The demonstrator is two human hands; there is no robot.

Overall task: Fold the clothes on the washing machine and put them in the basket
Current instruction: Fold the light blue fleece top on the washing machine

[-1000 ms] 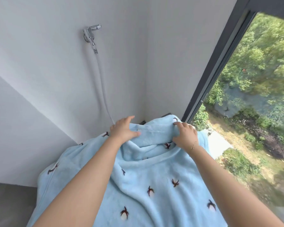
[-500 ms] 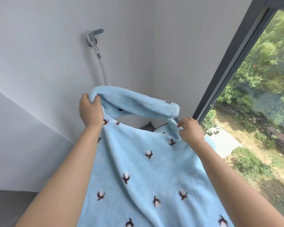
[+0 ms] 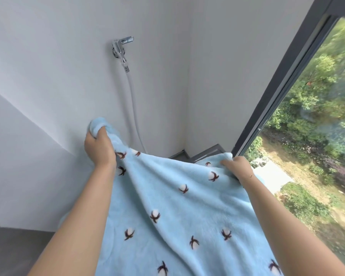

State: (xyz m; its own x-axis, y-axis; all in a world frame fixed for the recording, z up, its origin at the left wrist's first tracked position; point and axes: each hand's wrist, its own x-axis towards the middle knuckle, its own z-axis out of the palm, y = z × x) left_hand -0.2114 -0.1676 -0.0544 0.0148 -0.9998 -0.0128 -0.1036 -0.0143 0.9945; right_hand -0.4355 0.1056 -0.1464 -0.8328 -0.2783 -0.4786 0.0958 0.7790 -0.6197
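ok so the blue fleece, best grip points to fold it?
The two top corners, from above. The left hand and right hand already grip them, so the blue fleece hangs spread between them; probably bring the corners together from there.

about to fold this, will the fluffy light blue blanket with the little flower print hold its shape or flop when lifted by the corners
The fluffy light blue blanket probably flops: it sags between the left hand and right hand. Its bunching inside the left fist suggests soft, compressible cloth. The plush pile likely grips well, not slippery.
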